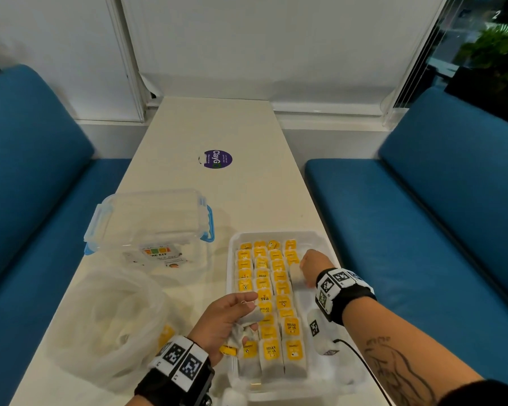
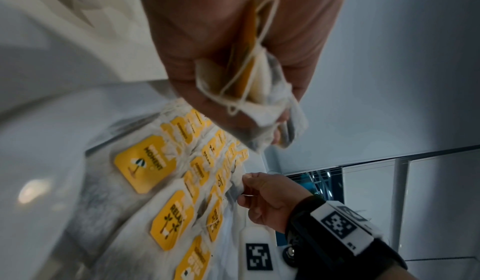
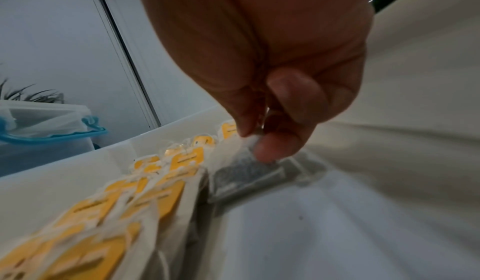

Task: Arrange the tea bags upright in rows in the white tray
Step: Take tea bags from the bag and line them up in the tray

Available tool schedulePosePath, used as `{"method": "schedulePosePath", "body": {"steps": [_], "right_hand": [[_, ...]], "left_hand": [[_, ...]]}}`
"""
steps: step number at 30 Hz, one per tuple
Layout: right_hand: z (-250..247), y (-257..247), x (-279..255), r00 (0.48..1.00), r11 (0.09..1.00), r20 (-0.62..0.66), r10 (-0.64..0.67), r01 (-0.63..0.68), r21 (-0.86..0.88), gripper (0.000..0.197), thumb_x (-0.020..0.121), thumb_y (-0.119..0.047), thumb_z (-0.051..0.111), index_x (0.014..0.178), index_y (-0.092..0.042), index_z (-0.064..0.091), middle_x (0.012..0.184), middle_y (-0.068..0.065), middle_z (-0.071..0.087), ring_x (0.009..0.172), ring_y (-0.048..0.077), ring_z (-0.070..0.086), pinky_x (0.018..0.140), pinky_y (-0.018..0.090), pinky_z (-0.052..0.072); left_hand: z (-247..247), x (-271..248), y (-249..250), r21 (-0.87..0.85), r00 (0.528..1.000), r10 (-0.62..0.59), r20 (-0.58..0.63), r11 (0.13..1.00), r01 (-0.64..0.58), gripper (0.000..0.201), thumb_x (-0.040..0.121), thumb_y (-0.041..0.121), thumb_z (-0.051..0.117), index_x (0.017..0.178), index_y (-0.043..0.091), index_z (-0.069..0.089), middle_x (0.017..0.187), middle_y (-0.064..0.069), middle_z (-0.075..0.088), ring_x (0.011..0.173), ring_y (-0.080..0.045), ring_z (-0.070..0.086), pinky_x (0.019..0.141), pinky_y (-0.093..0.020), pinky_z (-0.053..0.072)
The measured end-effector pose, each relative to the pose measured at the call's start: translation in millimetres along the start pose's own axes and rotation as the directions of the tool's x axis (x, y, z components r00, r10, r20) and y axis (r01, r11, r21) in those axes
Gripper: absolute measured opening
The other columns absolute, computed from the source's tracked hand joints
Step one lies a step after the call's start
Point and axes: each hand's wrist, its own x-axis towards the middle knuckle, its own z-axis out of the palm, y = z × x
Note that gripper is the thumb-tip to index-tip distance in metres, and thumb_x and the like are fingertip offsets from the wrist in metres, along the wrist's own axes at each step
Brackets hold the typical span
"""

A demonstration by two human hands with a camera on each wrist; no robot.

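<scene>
The white tray (image 1: 320, 238) lies near the table's front right, filled with rows of tea bags with yellow tags (image 1: 264, 288). My right hand (image 1: 308, 266) is over the tray's right side and pinches one tea bag (image 3: 244, 173) by its top edge, its lower end down in the tray beside the rightmost row. My left hand (image 1: 232, 315) hovers over the tray's front left and grips a bunch of tea bags (image 2: 259, 91) with strings and yellow tags between fingers and palm.
A clear lidded box with blue clips (image 1: 150, 221) stands left of the tray. A crumpled clear plastic bag (image 1: 106, 317) lies at the front left. A purple sticker (image 1: 217, 159) marks the table's middle. Blue benches (image 1: 423, 230) flank the table.
</scene>
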Motion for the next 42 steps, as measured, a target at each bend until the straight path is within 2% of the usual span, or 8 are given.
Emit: {"method": "schedulePosePath", "body": {"steps": [8, 12, 16, 19, 25, 30, 34, 42], "right_hand": [[3.7, -3.3, -1.7, 0.999, 0.997, 0.011, -0.046, 0.047, -0.064, 0.025, 0.097, -0.008, 0.041, 0.119, 0.001, 0.052, 0.117, 0.016, 0.058, 0.117, 0.028, 0.055, 0.097, 0.029, 0.042], [-5.5, -1.0, -9.1, 1.000, 0.999, 0.002, -0.026, 0.026, 0.035, 0.017, 0.097, -0.010, 0.042, 0.100, -0.004, 0.057, 0.100, 0.016, 0.059, 0.108, 0.028, 0.059, 0.091, 0.031, 0.045], [-26.0, -7.1, -32.6, 0.997, 0.974, 0.027, -0.071, 0.063, 0.218, 0.017, 0.095, -0.010, 0.043, 0.095, -0.005, 0.059, 0.069, 0.006, 0.053, 0.063, 0.019, 0.050, 0.053, 0.022, 0.040], [-38.0, -21.3, -62.1, 0.976, 0.887, 0.068, -0.207, 0.158, 0.434, 0.021, 0.095, -0.012, 0.046, 0.075, -0.014, 0.052, 0.059, 0.007, 0.054, 0.050, 0.020, 0.045, 0.044, 0.023, 0.036], [-40.8, -39.2, -100.3, 0.909, 0.644, 0.116, -0.401, 0.189, 0.741, 0.018, 0.093, -0.008, 0.050, 0.075, -0.010, 0.048, 0.055, 0.011, 0.056, 0.046, 0.019, 0.052, 0.034, 0.021, 0.034], [-44.9, -27.9, -98.4, 0.869, 0.540, 0.119, -0.481, 0.187, 0.821, 0.019, 0.097, -0.008, 0.040, 0.091, -0.012, 0.057, 0.066, 0.003, 0.059, 0.049, 0.012, 0.048, 0.040, 0.020, 0.026], [-40.9, -14.7, -93.0, 0.747, 0.537, 0.203, -0.633, 0.235, 0.810, 0.040, 0.087, 0.009, 0.048, 0.104, -0.022, 0.064, 0.074, -0.004, 0.055, 0.054, 0.009, 0.047, 0.042, 0.017, 0.030], [-41.3, -10.7, -81.9, 0.551, 0.548, 0.368, -0.749, 0.203, 0.812, 0.042, 0.078, -0.006, 0.056, 0.117, -0.022, 0.057, 0.088, -0.003, 0.050, 0.055, 0.002, 0.045, 0.047, 0.015, 0.031]], "left_hand": [[1.1, 1.7, 2.4, -0.014, 1.000, 0.011, 0.002, 1.000, -0.011, 0.018, 0.088, 0.003, 0.056, 0.102, 0.005, 0.065, 0.081, -0.015, 0.065, 0.049, -0.020, 0.059, 0.039, -0.019, 0.041], [1.9, 1.5, 2.9, 0.012, 1.000, 0.021, -0.005, 1.000, -0.021, 0.017, 0.088, 0.004, 0.056, 0.102, 0.006, 0.066, 0.079, -0.014, 0.066, 0.049, -0.019, 0.059, 0.037, -0.022, 0.041], [5.2, 5.2, 3.6, 0.061, 0.998, 0.056, -0.037, 0.997, -0.054, 0.013, 0.087, 0.004, 0.059, 0.096, 0.006, 0.067, 0.079, -0.009, 0.069, 0.052, -0.020, 0.061, 0.048, -0.026, 0.048], [13.3, 10.5, 7.1, 0.123, 0.992, 0.122, -0.041, 0.986, -0.117, 0.012, 0.086, 0.012, 0.063, 0.098, 0.010, 0.065, 0.094, -0.011, 0.067, 0.064, -0.018, 0.065, 0.063, -0.033, 0.051], [32.2, 10.7, 17.2, 0.193, 0.975, 0.219, 0.050, 0.955, -0.224, 0.018, 0.091, 0.018, 0.056, 0.102, 0.005, 0.060, 0.071, -0.007, 0.064, 0.050, -0.015, 0.058, 0.041, -0.023, 0.045], [32.6, 5.1, 23.5, 0.165, 0.969, 0.135, 0.206, 0.971, -0.170, 0.016, 0.094, 0.015, 0.048, 0.088, 0.005, 0.058, 0.064, -0.006, 0.059, 0.044, -0.012, 0.055, 0.035, -0.018, 0.040], [29.5, 1.6, 25.2, 0.122, 0.952, 0.033, 0.305, 0.990, -0.074, 0.016, 0.091, 0.018, 0.049, 0.090, 0.005, 0.058, 0.062, -0.004, 0.062, 0.044, -0.014, 0.055, 0.033, -0.017, 0.037], [23.0, 4.3, 21.5, 0.148, 0.896, -0.050, 0.442, 0.989, -0.018, 0.045, 0.060, 0.046, 0.081, 0.079, 0.009, 0.066, 0.061, -0.008, 0.059, 0.042, -0.015, 0.054, 0.033, -0.017, 0.038]]}}
